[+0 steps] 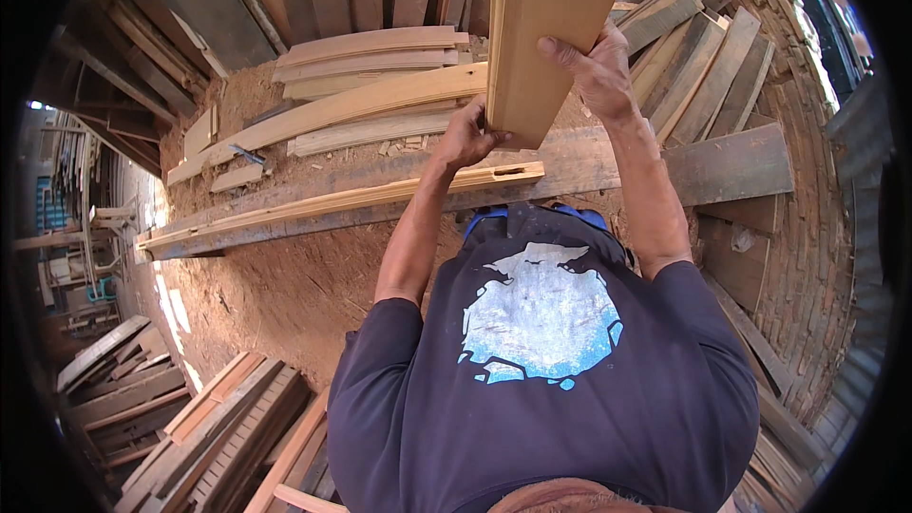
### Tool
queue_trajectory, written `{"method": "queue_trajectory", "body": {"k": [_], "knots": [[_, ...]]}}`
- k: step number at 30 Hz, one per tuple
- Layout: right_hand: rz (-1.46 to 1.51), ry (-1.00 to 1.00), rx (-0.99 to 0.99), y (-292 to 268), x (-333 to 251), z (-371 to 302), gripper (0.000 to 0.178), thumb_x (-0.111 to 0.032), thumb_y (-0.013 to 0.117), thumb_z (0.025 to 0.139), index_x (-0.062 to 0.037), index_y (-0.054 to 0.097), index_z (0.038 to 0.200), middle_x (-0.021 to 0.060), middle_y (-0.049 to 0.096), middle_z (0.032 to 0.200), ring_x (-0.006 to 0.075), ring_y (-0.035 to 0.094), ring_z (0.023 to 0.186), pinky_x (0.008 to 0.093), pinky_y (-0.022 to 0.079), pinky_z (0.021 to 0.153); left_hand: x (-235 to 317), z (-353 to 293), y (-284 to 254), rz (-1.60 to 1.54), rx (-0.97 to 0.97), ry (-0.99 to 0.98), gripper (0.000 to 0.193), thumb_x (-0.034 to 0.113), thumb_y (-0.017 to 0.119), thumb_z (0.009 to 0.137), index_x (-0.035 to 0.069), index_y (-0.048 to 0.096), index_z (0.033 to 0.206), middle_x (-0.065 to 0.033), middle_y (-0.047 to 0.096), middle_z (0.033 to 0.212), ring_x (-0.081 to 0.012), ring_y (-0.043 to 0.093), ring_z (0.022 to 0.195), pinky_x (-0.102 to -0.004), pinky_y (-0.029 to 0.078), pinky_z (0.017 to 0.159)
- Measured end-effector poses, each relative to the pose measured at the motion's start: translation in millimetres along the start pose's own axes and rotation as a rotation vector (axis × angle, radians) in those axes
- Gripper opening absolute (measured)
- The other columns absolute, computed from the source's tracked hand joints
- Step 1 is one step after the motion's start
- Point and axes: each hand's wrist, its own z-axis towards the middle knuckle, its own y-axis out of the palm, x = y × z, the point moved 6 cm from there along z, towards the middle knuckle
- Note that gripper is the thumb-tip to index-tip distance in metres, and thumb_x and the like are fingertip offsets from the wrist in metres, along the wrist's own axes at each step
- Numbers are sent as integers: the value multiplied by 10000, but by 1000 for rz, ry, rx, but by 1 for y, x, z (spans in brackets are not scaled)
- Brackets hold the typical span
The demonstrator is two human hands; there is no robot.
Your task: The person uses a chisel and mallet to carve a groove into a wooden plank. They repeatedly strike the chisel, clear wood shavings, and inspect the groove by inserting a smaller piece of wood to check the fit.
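Note:
Both my hands grip a wide, smooth wooden board (546,28) that is held up in front of me, its far end running out past the top of the view. My left hand (465,136) pinches the near left corner, thumb along the bottom edge. Around the right edge wraps my right hand (598,76), with its thumb lying on the broad face and its other fingers hidden behind. Below the board, a long narrow wooden rail (351,198) with a slot cut near its right end lies along a dark plank bench (703,171).
Pale boards (370,57) lie stacked beyond the bench. A small blue-handled tool (249,156) rests on the pieces at left. Lumber leans along the far side, more planks (712,66) pile up at right, and cut timber (218,427) sits at lower left. Sawdust covers the ground (275,294).

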Motion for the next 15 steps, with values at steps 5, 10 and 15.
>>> {"method": "queue_trajectory", "body": {"k": [5, 10, 15], "knots": [[68, 29, -52, -5, 23, -16, 437, -162, 844, 911, -43, 629, 1272, 21, 704, 1172, 111, 640, 1094, 284, 542, 947, 0, -20, 22, 70, 34, -263, 500, -1, 772, 881, 81, 610, 1347, -92, 736, 1205, -200, 690, 1087, -371, 563, 952], [158, 104, -85, -6, 59, -30, 467, -144, 837, 912, -47, 614, 1311, 28, 700, 1201, 124, 643, 1121, 301, 545, 980, -32, -31, 26, 158, 70, -308, 404, 43, 753, 909, 25, 646, 1297, -81, 740, 1162, -178, 696, 1046, -347, 570, 932], [128, 131, -100, -9, 83, -35, 505, -100, 835, 903, -52, 599, 1347, 26, 696, 1215, 129, 639, 1147, 313, 543, 1006, -79, -41, 33, 82, 168, -225, 509, 107, 857, 836, 96, 666, 1307, -78, 776, 1092, -175, 720, 984, -370, 576, 893]]}}
